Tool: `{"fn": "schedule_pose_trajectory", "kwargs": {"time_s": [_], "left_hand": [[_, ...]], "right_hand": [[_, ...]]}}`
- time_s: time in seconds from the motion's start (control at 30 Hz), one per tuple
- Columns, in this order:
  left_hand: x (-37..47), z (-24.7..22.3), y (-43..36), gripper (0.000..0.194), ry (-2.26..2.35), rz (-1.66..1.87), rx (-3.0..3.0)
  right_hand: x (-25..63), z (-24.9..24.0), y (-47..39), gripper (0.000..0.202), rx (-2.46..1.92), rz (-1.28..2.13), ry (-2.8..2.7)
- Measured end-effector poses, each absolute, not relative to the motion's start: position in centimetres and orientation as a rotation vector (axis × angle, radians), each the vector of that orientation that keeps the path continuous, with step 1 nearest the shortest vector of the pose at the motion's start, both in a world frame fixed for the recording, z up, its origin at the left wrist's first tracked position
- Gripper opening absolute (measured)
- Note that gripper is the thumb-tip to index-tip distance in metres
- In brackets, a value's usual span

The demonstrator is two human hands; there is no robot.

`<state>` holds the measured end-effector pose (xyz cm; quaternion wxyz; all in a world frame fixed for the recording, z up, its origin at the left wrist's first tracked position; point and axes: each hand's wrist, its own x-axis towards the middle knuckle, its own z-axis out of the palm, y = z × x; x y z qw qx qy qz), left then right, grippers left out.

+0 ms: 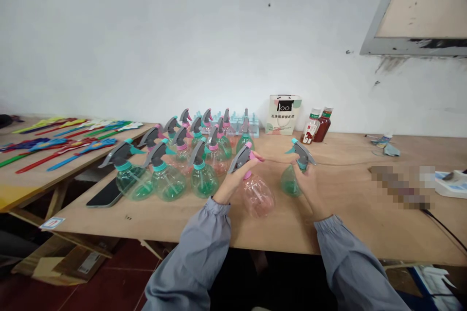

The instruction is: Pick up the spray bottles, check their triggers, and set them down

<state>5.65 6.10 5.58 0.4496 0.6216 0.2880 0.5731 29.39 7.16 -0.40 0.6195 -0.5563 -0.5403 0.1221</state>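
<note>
Two hands are showing, the left hand [233, 180] gripping one pink spray bottle [255, 193] and the right hand [308, 187] gripping one green spray bottle [292, 180]. A cluster of spray bottles [189, 155] is standing on the table [346, 223] beside them, roughly fifteen, though those at the back are overlapping and hard to count exactly. One dark phone [106, 194] is lying at the table's edge, one printed paper bag [283, 114] and two red-filled drink bottles [316, 125] are standing by the wall, and many coloured long-handled tools [65, 143], too crowded to count, are lying on a second table [22, 180].
</note>
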Motion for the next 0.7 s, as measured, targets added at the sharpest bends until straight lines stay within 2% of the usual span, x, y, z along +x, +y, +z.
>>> {"fn": "schedule_pose_trajectory", "kwargs": {"time_s": [0.17, 0.27, 0.33, 0.47, 0.63, 0.7], "left_hand": [[5.5, 5.7, 6.1, 0.04, 0.622, 1.6, 1.449], [5.3, 5.9, 5.8, 0.028, 0.637, 1.531, 1.532], [5.2, 6.0, 5.6, 0.027, 0.686, 1.525, 1.55], [5.2, 5.9, 5.8, 0.04, 0.773, 1.765, 1.432], [5.1, 6.1, 7.0, 0.022, 0.924, 1.728, 1.722], [5.3, 6.0, 8.3, 0.022, 0.988, 1.718, 1.823]], "right_hand": [[29.3, -0.5, 7.3, 0.028, -1.325, 0.253, -1.181], [29.2, -0.4, 7.5, 0.03, -1.323, 0.258, -1.194], [29.1, -0.4, 7.6, 0.031, -1.33, 0.259, -1.199], [29.2, -0.5, 7.7, 0.03, -1.324, 0.251, -1.213], [29.5, -0.4, 7.6, 0.032, -1.32, 0.245, -1.244], [29.6, -0.2, 7.6, 0.033, -1.32, 0.256, -1.269]]}}
